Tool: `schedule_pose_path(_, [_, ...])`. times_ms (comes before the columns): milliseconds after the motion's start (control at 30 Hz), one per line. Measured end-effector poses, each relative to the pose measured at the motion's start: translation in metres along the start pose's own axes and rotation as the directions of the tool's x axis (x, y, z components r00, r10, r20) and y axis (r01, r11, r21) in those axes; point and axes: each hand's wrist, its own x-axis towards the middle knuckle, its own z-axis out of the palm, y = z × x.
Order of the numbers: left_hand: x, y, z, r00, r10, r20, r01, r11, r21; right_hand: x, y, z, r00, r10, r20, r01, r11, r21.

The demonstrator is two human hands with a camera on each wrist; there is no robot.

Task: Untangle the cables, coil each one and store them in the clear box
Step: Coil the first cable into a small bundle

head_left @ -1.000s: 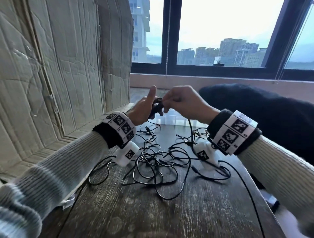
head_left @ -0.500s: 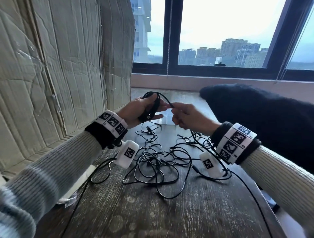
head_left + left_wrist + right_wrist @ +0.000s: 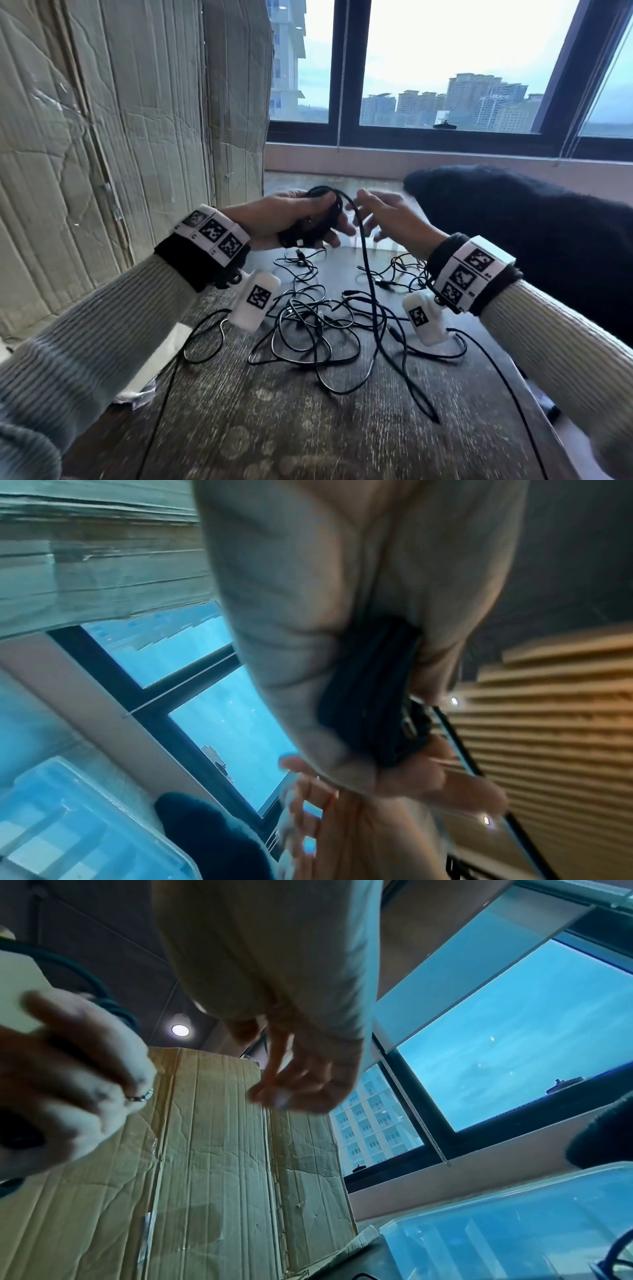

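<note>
My left hand [image 3: 305,222] grips a small coil of black cable [image 3: 320,219] above the table, fingers curled round it; the left wrist view shows the same coil [image 3: 369,696] in my palm. A loose strand [image 3: 364,260] runs from the coil down to the tangle of black cables [image 3: 318,318] on the wooden table [image 3: 274,428]. My right hand [image 3: 376,219] hovers just right of the strand, fingers spread and holding nothing. The clear box [image 3: 514,1226] lies on the table beyond my hands, also seen in the left wrist view [image 3: 68,831].
A tall creased cardboard sheet [image 3: 120,137] stands along the left side. A black fleecy garment [image 3: 513,233] covers the right of the table. A window sill [image 3: 411,161] runs behind. The table's right edge [image 3: 534,394] is close to my right forearm.
My right hand, which pinched the strand beside the coil, has let go and spread its fingers. The left hand keeps the coil and has turned it slightly.
</note>
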Motion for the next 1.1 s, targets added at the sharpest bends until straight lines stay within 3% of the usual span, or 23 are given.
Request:
schedule_pose_path(67, [0.001,0.005,-0.006,0.988,-0.011,-0.154,-0.016,0.985,-0.173,-0.013,-0.003,-0.004,0.956,0.065,0.287,-0.105,0.986,0.128])
schedule_pose_path(167, [0.004,0.005,-0.022,0.955,-0.052,-0.293,-0.055,0.937,-0.344,-0.036,-0.008,-0.008,0.767,0.044,0.64,-0.308,0.901,0.307])
schedule_pose_path(200, [0.005,0.005,-0.027,0.946,-0.066,-0.319,-0.069,0.917,-0.394,-0.044,-0.009,-0.009,0.721,0.012,0.693,-0.342,0.876,0.341])
schedule_pose_path(267, [0.005,0.003,-0.038,0.928,-0.097,-0.36,-0.11,0.851,-0.514,-0.058,-0.013,-0.012,0.695,-0.047,0.717,-0.347,0.852,0.392])
schedule_pose_path(367, [0.002,0.001,-0.049,0.904,-0.128,-0.408,-0.166,0.774,-0.611,-0.067,-0.016,-0.02,0.797,-0.058,0.601,-0.295,0.83,0.472])
schedule_pose_path(467, [0.001,-0.002,-0.059,0.895,-0.118,-0.429,-0.205,0.747,-0.632,-0.058,-0.011,-0.029,0.906,0.042,0.421,-0.279,0.807,0.521])
schedule_pose_path(533, [0.003,-0.003,-0.06,0.868,-0.085,-0.49,-0.295,0.705,-0.645,-0.05,-0.002,-0.029,0.954,0.106,0.28,-0.235,0.844,0.482])
schedule_pose_path(633, [0.012,-0.002,-0.058,0.811,-0.027,-0.584,-0.429,0.651,-0.626,-0.047,0.007,-0.016,0.985,0.122,0.122,-0.155,0.936,0.315])
schedule_pose_path(700, [0.019,-0.003,-0.056,0.817,0.02,-0.576,-0.457,0.63,-0.628,-0.051,0.007,-0.002,0.997,0.063,0.046,-0.066,0.996,0.057])
schedule_pose_path(767, [0.026,-0.004,-0.059,0.821,0.019,-0.571,-0.472,0.586,-0.659,-0.055,0.007,0.013,0.995,-0.014,0.097,0.029,0.987,-0.158])
schedule_pose_path(833, [0.032,-0.003,-0.06,0.804,-0.044,-0.593,-0.468,0.57,-0.676,-0.06,0.005,0.027,0.968,-0.059,0.243,0.12,0.962,-0.244])
schedule_pose_path(867, [0.034,-0.004,-0.06,0.778,-0.073,-0.624,-0.46,0.61,-0.645,-0.062,0.004,0.033,0.949,-0.079,0.304,0.165,0.948,-0.271])
schedule_pose_path(933, [0.039,-0.007,-0.055,0.671,-0.031,-0.741,-0.428,0.8,-0.421,-0.064,-0.005,0.039,0.915,-0.119,0.386,0.247,0.921,-0.301])
schedule_pose_path(1000, [0.045,-0.02,-0.055,0.56,0.202,-0.804,-0.291,0.956,0.038,-0.063,-0.02,0.037,0.886,-0.165,0.433,0.314,0.901,-0.3])
schedule_pose_path(1033, [0.045,-0.026,-0.053,0.562,0.347,-0.751,-0.217,0.938,0.271,-0.061,-0.029,0.034,0.882,-0.194,0.429,0.34,0.893,-0.296])
schedule_pose_path(1100, [0.042,-0.039,-0.049,0.67,0.483,-0.564,-0.136,0.827,0.546,-0.055,-0.045,0.022,0.902,-0.253,0.35,0.369,0.873,-0.318])
